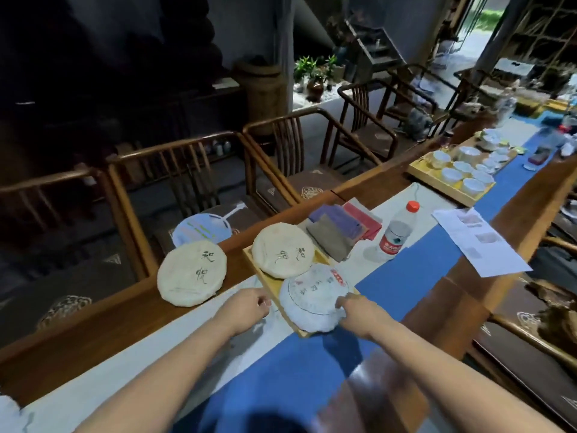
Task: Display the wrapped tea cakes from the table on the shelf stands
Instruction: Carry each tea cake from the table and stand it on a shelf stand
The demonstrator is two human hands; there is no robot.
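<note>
The right hand (356,310) grips the near edge of the white tea cake (313,296) on the wooden tray (271,285); its fingertips are hidden. The left hand (249,307) hovers beside the tray, fingers curled, holding nothing. Two cream tea cakes (192,273) lie on the table (103,326); label characters are unreadable.

Cream paper-wrapped round tea cake on wooden table edge (191,274): two black brush characters, "知悦". Second cream wrapped tea cake in shallow wooden tray (282,250): same brushed characters. White wrapped tea cake with red label strip (313,297): print too blurred to read. Clear plastic water bottle, red label (396,230): label text illegible. White printed sheet (479,240): unreadable.
</note>
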